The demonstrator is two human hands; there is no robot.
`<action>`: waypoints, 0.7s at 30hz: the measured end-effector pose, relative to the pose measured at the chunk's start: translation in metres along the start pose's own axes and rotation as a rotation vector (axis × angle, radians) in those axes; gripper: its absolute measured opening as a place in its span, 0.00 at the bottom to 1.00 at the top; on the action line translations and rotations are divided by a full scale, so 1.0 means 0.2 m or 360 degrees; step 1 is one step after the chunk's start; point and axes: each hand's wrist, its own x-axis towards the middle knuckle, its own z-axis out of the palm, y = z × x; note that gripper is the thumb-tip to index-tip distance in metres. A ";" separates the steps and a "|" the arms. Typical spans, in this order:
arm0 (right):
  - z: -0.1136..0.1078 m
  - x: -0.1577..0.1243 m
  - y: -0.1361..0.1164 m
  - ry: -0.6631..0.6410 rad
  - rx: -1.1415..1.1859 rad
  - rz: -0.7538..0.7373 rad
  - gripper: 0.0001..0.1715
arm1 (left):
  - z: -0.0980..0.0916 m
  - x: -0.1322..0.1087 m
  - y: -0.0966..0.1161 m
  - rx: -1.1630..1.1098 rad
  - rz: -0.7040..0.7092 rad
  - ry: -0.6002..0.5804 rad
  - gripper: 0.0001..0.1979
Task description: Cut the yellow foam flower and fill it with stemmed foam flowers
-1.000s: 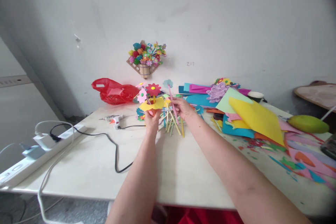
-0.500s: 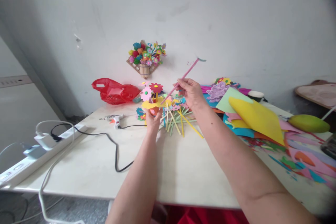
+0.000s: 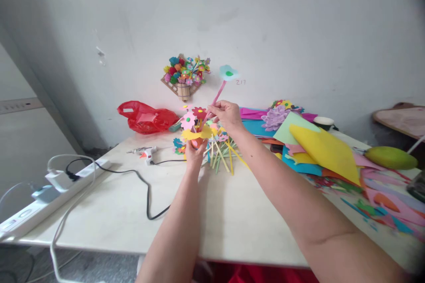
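My left hand [image 3: 194, 154] is wrapped round a small orange flower pot [image 3: 197, 143] with a scalloped yellow rim [image 3: 189, 135]. A pink craft flower [image 3: 188, 120] and a red one [image 3: 199, 112] stand up out of it. In the fingertips of my right hand [image 3: 226, 115] is a light blue craft flower [image 3: 227, 72] with a green centre and a pink stem. The stem slants down to the pot's opening; its lower tip is hard to make out among the other stems. Behind my hands lie more paper flowers and loose strips [image 3: 223, 154].
Left on the table are a glue gun [image 3: 150, 154], its black cord, a red plastic bag [image 3: 146, 117] and a white power strip [image 3: 89, 167]. At right lie coloured foam sheets [image 3: 327, 146], scraps and a green-yellow oval object [image 3: 390, 158]. A flower basket decoration [image 3: 183, 90] hangs on the wall.
My right hand has moved left and slightly down, bringing the blue flower's stem over the pot. The flower head has turned to face me. My left hand still holds the pot.
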 end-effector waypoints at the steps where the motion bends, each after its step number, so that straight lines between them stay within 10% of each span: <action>1: 0.00 0.00 0.01 0.0009 -0.0077 -0.0042 0.18 | 0.00 0.00 -0.01 -0.0002 0.0000 -0.0008 0.21; 21: 0.04 0.02 0.08 -0.0038 -0.1004 -0.0432 0.07 | 0.01 -0.01 0.02 -0.0137 0.0022 -0.0092 0.19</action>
